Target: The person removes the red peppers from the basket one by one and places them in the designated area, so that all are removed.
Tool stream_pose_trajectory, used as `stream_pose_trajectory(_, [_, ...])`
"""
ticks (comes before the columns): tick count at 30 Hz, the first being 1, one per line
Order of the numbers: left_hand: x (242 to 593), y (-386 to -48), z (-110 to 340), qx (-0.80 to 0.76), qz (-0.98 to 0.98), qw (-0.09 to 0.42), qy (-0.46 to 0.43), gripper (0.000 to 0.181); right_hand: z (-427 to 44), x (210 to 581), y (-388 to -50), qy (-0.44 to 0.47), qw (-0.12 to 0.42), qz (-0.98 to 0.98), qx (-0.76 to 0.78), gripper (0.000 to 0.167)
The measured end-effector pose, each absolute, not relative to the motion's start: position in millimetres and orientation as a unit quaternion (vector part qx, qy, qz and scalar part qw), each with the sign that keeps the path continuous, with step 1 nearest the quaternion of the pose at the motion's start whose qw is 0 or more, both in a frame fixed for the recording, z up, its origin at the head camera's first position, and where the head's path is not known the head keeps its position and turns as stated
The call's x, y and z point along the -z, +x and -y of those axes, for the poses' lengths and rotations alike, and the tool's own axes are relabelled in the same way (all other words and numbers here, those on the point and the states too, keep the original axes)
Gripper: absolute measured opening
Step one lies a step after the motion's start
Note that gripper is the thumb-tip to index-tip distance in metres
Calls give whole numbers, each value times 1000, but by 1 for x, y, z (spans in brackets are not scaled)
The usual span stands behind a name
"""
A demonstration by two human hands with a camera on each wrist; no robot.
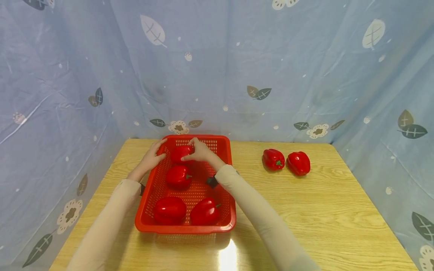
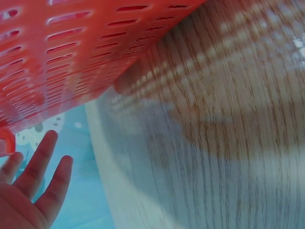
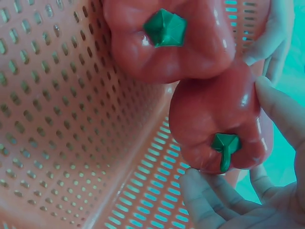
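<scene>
A red plastic basket [image 1: 184, 229] holds several red bell peppers. My right hand [image 1: 203, 153] grips the bell pepper [image 1: 179, 153] in the far left corner. In the right wrist view, thumb and fingers lie on opposite sides of this pepper [image 3: 214, 112], its green stem facing the camera; another pepper [image 3: 167, 38] sits against it. My left hand [image 1: 149, 159] is at the basket's far left rim, its thumb reaching over the inside. The left wrist view shows that hand's fingers [image 2: 40, 162] spread and fairly straight beside the basket's outer wall [image 2: 62, 52].
Two red bell peppers, one [image 1: 273, 159] with its stem toward me and another [image 1: 298, 163] beside it, lie on the wooden table [image 1: 305, 218] right of the basket. Nearer in the basket are two peppers, left [image 1: 169, 210] and right [image 1: 204, 212]. A blue patterned curtain [image 1: 217, 75] surrounds the table.
</scene>
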State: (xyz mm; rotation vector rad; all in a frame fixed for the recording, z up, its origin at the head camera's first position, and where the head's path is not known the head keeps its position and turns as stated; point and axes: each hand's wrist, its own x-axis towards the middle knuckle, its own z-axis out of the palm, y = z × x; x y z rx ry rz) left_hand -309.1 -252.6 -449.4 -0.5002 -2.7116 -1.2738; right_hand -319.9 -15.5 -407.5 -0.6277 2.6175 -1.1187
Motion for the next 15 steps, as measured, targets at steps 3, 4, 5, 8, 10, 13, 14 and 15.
stream_pose_trajectory(3, [449,-308,252,421,891,51,-161,60,14,405,-318,-217,110,-895,375,58])
stream_pose_trajectory(4, [449,-308,252,420,892,52,-161,61,13,404,-318,-218,109,-895,373,58])
stream_pose_trajectory(5, [449,-308,252,418,892,52,-162,61,12,403,-317,-218,108,-896,372,59])
stream_pose_trajectory(8, [449,-308,252,416,893,56,-161,61,9,399,-316,-223,102,-897,369,60])
stream_pose_trajectory(10, [448,-308,251,413,895,56,-162,61,6,396,-315,-226,99,-898,365,61])
stream_pose_trajectory(13, [448,-309,251,411,895,56,-162,61,2,391,-311,-231,97,-898,362,61])
stream_pose_trajectory(14, [448,-309,251,410,896,56,-162,61,1,390,-310,-234,96,-897,362,61])
stream_pose_trajectory(15, [448,-309,251,409,896,56,-162,61,-1,388,-309,-237,95,-897,362,61])
